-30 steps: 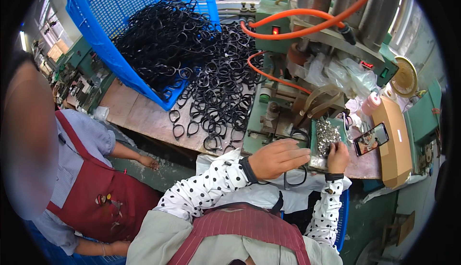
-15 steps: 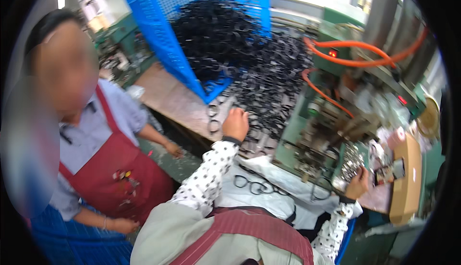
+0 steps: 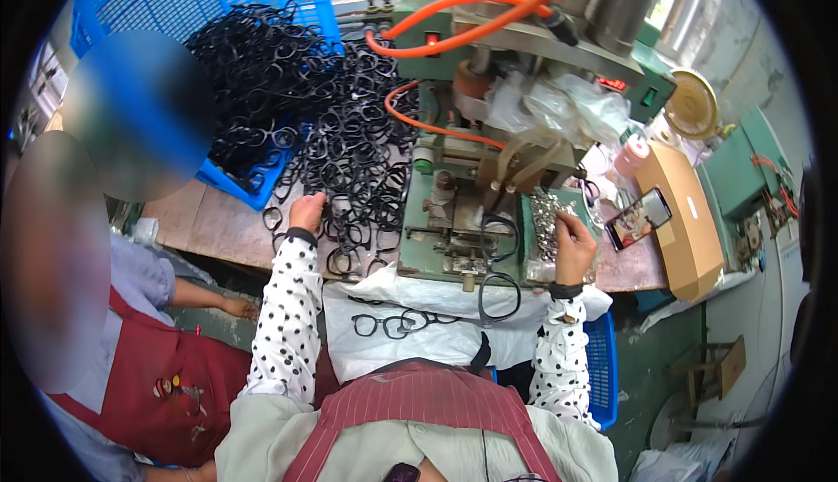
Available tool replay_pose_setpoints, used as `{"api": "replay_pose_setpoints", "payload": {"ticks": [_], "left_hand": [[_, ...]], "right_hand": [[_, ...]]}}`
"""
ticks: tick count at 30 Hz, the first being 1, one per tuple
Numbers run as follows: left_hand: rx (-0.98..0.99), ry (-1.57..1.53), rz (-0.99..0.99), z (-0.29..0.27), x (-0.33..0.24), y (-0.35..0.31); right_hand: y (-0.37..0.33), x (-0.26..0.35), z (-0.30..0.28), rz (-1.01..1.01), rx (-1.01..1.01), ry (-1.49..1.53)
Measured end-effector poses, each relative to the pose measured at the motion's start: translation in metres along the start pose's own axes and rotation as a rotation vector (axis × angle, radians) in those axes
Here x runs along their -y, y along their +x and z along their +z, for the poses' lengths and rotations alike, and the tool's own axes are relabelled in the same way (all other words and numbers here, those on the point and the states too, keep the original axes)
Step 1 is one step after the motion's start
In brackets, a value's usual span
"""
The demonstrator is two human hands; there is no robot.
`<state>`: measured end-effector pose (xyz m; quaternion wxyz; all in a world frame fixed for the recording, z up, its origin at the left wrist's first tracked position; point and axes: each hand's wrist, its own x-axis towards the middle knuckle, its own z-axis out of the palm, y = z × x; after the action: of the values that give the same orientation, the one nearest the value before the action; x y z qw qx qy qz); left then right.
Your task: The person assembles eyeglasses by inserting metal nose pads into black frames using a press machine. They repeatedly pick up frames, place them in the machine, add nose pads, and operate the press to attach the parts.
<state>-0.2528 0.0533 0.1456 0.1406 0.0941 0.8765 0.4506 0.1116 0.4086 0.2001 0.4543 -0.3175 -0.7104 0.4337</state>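
Left hand (image 3: 306,213) reaching, fingers curled, into heaped black spectacle frames (image 3: 349,168) for pickup, right hand (image 3: 573,246) pinching small metal parts (image 3: 546,220) beside green press (image 3: 463,211).

Phone (image 3: 640,218) with lit, colourful screen lies just right of the right hand (image 3: 573,248), leaning on a long tan cardboard box (image 3: 687,220). Small brown carton (image 3: 723,364) on floor, lower right, well apart.
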Motion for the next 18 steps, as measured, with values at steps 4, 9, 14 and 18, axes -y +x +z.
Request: {"api": "replay_pose_setpoints", "payload": {"ticks": [4, 9, 14, 18], "left_hand": [[0.018, -0.542, 0.048, 0.013, -0.071, -0.066], [-0.037, -0.735, 0.296, 0.040, -0.134, -0.113], [-0.216, -0.553, 0.670, 0.065, -0.162, -0.152], [-0.301, -0.143, 1.030, 0.062, -0.181, -0.181]], "right_hand": [[-0.007, 0.053, 0.022, -0.132, 0.019, 0.092], [-0.025, 0.108, 0.028, -0.266, 0.149, 0.124], [-0.033, 0.111, 0.039, 0.053, 0.243, 0.333], [-0.031, 0.115, 0.045, 0.071, 0.247, 0.314]]}}
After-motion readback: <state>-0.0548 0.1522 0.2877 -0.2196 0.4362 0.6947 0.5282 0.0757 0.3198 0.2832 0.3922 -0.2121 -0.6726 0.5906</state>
